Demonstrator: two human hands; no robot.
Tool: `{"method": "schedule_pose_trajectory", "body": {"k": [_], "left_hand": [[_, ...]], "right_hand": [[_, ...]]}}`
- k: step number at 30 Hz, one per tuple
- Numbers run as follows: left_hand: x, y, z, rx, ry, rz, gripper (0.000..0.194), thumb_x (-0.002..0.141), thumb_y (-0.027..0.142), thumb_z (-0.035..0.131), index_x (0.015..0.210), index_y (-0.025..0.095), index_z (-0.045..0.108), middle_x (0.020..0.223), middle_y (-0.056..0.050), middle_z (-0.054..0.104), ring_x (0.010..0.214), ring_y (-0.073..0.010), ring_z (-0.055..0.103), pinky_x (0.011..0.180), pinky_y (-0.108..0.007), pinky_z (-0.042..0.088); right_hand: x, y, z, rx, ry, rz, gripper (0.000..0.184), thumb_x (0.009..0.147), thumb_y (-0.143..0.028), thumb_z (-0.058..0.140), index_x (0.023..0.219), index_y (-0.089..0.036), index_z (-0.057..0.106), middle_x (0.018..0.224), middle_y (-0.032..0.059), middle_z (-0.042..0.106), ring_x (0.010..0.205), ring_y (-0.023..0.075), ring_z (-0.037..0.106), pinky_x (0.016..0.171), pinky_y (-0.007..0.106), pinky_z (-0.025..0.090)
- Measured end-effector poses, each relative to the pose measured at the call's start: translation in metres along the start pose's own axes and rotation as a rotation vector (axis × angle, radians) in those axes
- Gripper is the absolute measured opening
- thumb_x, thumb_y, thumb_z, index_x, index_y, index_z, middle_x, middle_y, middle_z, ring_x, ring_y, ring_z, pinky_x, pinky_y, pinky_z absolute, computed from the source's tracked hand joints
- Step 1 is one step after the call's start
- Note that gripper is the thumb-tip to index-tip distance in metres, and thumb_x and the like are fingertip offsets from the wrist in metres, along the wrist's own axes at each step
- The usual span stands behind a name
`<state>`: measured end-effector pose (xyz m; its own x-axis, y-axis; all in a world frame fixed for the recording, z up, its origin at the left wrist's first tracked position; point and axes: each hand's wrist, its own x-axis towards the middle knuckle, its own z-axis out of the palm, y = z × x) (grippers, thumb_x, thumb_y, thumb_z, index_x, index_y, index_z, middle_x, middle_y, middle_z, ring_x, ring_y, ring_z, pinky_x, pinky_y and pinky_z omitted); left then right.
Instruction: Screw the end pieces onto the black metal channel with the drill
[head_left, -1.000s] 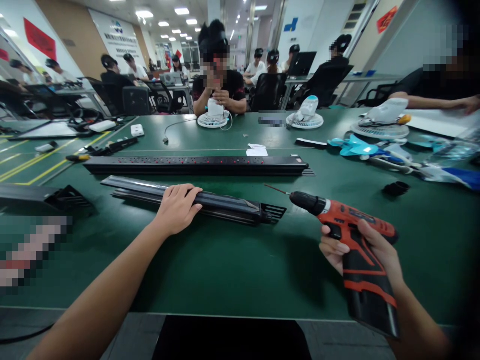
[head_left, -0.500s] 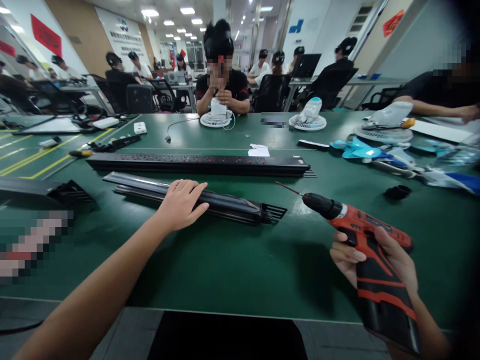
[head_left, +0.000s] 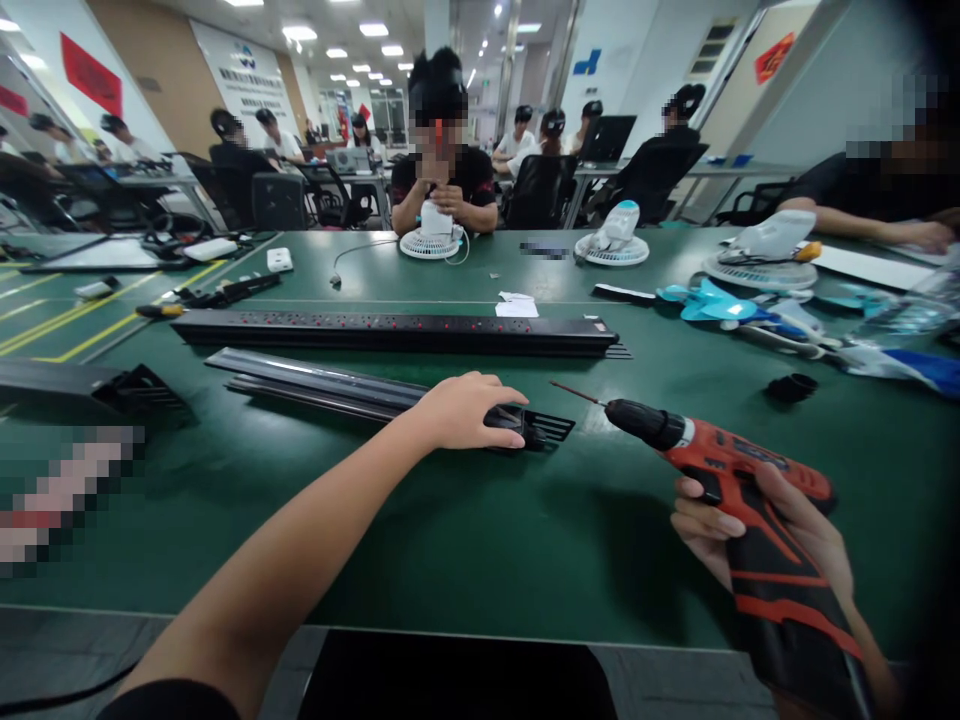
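Note:
My left hand (head_left: 466, 412) lies over the right part of a long black metal casing (head_left: 330, 385), its thumb and fingers apart around the end piece. Part of that end is hidden under the palm, while a slotted bracket (head_left: 551, 427) sticks out to the right. My right hand (head_left: 709, 530) is closed around the handle of a red and black cordless drill (head_left: 757, 465). The drill's long thin bit (head_left: 576, 392) points left, apart from the casing and just above the bracket. Behind the casing lies a long black power strip (head_left: 390, 335) with red marks along its top.
Another black casing (head_left: 60, 385) lies at the left. White fans (head_left: 611, 240) and blue-and-white plastic bags (head_left: 712, 300) occupy the far right side. A small black cylindrical part (head_left: 791, 388) rests right of the drill. Across the table sits a person (head_left: 442, 170) handling a fan.
My left hand has slid right along the casing, from its middle to near the bracket end. My right hand and the drill have shifted slightly right and down in view.

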<state>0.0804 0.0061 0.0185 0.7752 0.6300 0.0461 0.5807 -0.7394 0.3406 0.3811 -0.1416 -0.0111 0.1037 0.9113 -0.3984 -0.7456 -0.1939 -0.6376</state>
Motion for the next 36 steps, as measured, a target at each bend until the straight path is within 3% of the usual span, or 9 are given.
{"method": "schedule_pose_trajectory", "body": {"k": [13,21,36], "left_hand": [[0.0,0.009,-0.004,0.006,-0.047,-0.032,0.048,0.095,0.058,0.057,0.134,0.03,0.062,0.122,-0.004,0.071,0.112,-0.0264,0.065,0.089,-0.038,0.05],[0.002,0.009,0.005,0.114,0.084,-0.047,0.043,0.091,0.051,0.058,0.128,0.029,0.068,0.116,-0.003,0.073,0.105,-0.0272,0.064,0.087,-0.039,0.051],[0.005,0.005,0.008,0.142,0.113,-0.054,0.044,0.093,0.052,0.057,0.13,0.029,0.067,0.116,-0.004,0.073,0.104,-0.0274,0.064,0.086,-0.039,0.052]], "right_hand": [[0.0,-0.001,-0.005,-0.173,0.058,0.043,0.037,0.071,-0.058,0.048,0.083,-0.024,0.055,0.069,0.0005,0.053,0.04,0.0032,0.028,0.034,0.02,0.04],[-0.002,0.0,-0.009,-0.241,0.025,0.038,0.041,0.069,-0.059,0.047,0.092,-0.026,0.055,0.065,0.0001,0.055,0.039,0.0038,0.027,0.035,0.019,0.039],[0.002,-0.002,-0.011,-0.286,0.022,0.095,0.043,0.067,-0.062,0.047,0.082,-0.024,0.058,0.063,0.0012,0.055,0.038,0.0051,0.029,0.035,0.021,0.039]]}}
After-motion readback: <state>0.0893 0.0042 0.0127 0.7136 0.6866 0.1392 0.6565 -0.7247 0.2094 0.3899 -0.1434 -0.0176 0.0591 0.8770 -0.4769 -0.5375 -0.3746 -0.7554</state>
